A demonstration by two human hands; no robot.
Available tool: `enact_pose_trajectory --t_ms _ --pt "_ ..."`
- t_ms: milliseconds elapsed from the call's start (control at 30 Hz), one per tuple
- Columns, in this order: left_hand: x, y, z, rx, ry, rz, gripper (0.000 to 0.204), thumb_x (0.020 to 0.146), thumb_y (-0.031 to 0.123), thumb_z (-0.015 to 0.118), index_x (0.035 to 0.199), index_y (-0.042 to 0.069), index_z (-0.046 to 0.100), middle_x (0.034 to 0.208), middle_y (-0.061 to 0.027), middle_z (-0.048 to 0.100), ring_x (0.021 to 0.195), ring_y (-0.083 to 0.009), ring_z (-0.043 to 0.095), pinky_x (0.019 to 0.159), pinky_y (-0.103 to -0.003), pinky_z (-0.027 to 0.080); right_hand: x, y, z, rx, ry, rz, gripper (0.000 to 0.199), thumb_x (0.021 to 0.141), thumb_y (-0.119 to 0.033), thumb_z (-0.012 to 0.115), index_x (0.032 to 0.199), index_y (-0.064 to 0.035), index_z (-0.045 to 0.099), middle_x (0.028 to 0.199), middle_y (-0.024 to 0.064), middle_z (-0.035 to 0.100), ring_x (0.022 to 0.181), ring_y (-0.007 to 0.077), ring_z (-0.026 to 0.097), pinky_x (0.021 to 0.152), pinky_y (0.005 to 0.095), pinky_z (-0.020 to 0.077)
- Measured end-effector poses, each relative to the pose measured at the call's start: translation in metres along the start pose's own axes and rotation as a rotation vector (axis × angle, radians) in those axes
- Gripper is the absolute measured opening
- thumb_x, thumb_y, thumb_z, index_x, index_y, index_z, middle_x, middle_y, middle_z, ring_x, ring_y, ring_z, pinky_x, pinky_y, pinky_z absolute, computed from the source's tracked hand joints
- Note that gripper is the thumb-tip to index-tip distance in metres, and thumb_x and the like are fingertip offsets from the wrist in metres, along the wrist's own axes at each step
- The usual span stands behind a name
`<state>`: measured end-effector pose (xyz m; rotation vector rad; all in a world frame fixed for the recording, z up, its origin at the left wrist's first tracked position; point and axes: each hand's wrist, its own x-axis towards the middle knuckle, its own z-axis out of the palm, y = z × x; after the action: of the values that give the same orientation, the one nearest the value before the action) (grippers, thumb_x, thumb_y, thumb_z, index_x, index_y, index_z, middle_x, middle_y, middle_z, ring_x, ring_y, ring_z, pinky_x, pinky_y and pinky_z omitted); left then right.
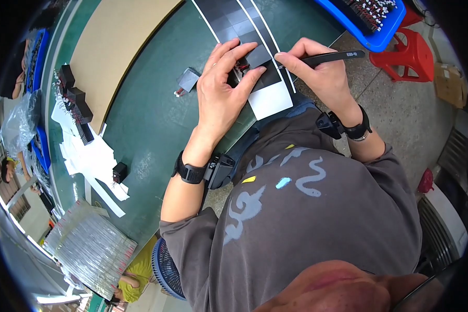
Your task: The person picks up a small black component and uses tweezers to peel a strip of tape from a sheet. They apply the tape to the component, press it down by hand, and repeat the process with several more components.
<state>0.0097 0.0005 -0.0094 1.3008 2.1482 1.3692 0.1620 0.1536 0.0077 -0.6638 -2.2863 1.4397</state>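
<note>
My left hand (222,88) lies flat over a small black block with red and white wires (241,66), pressing it against a white sheet with dark square labels (268,96) at the table's edge. My right hand (317,70) grips black tweezers (332,57), whose tip points at the block between thumb and fingers. Both wrists wear black bands with small devices.
A small grey block (188,79) lies on the green table (151,125) left of my hand. Several black blocks (75,101) and white paper strips (91,161) sit at the left. A blue bin (372,23), a red stool (408,54), a tan board (114,41).
</note>
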Motion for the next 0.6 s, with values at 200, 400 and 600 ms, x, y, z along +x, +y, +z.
enact_pose_trajectory --t_ms 200,400,600 --pt "0.0 0.001 0.001 -0.021 -0.008 -0.007 0.041 0.079 0.018 0.083 0.118 0.011 0.071 0.125 -0.0163 0.067 0.124 -0.033 0.06 0.104 -0.042 0.048 0.002 0.01 0.006 -0.068 0.105 -0.111 0.025 0.092 -0.013 0.075 0.076 -0.0025 0.058 0.068 -0.0019 0.054 0.063 0.0028 0.049 0.056 0.0215 0.0363" --pt "0.001 0.002 0.0 -0.027 -0.003 -0.011 0.04 0.079 0.018 0.082 0.117 0.01 0.071 0.125 -0.0166 0.067 0.124 -0.033 0.06 0.104 -0.042 0.048 0.001 0.017 0.007 0.177 0.049 -0.166 0.025 0.091 -0.013 0.076 0.076 -0.0026 0.059 0.068 -0.0013 0.053 0.063 0.0037 0.05 0.056 0.0213 0.0368" --pt "0.002 0.0 0.001 -0.04 -0.004 -0.029 0.04 0.079 0.016 0.082 0.117 0.009 0.071 0.124 -0.0167 0.067 0.124 -0.0334 0.06 0.102 -0.041 0.05 0.001 0.02 0.009 0.05 0.101 -0.208 0.023 0.091 -0.01 0.075 0.076 -0.0019 0.059 0.07 -0.0015 0.052 0.062 0.0043 0.048 0.056 0.0226 0.0362"
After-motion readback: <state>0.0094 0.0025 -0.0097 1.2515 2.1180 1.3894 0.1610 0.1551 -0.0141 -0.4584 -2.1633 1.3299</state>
